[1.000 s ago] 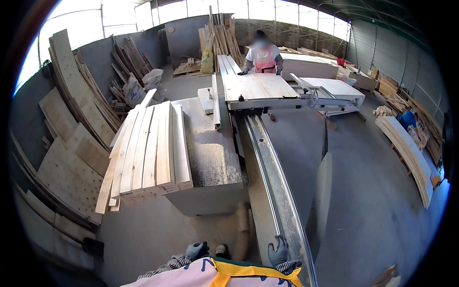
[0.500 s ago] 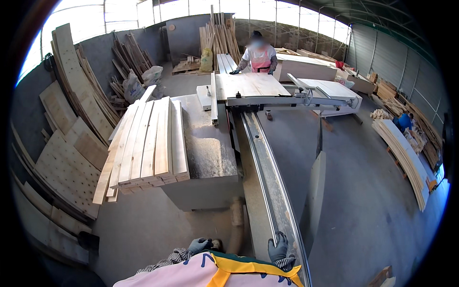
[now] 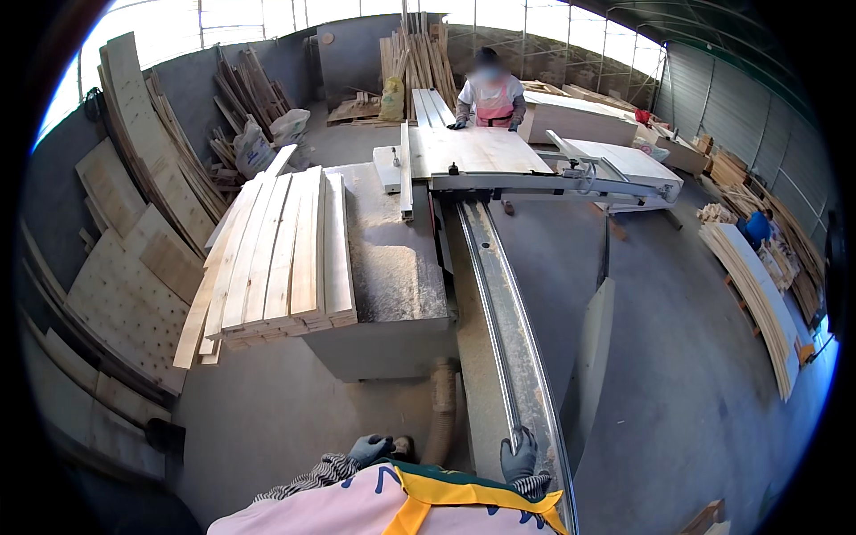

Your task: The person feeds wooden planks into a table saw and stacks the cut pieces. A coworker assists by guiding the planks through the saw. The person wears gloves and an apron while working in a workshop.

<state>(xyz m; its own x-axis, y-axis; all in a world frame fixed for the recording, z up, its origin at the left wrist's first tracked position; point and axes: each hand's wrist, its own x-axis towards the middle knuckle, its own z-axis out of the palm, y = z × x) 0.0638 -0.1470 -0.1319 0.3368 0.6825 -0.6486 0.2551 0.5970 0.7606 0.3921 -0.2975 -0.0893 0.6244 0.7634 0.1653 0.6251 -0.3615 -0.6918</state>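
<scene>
My right hand (image 3: 518, 456), in a grey glove, rests at the near end of the saw's long sliding rail (image 3: 510, 357), its fingers curled over the metal edge. Close to my body, my left hand (image 3: 369, 448) is gloved too, its fingers curled in with nothing visible in them. Ahead, a wide wooden panel (image 3: 481, 152) lies on the sliding table saw against a metal crossbar fence (image 3: 508, 182). At the panel's far side stands a co-worker (image 3: 492, 100) in a pink apron, one gloved hand on or beside its far left corner.
Left of the rail, stacked boards (image 3: 272, 254) lie on the saw table beside sawdust (image 3: 383, 272). A flexible hose (image 3: 441, 410) runs below. Sheets and planks (image 3: 134, 299) lean along the left wall. White panels (image 3: 615, 165) and a curved stack (image 3: 753, 299) stand to the right.
The view has shifted slightly, so the saw and boards sit a little higher and farther right. My hands keep about the same places.
</scene>
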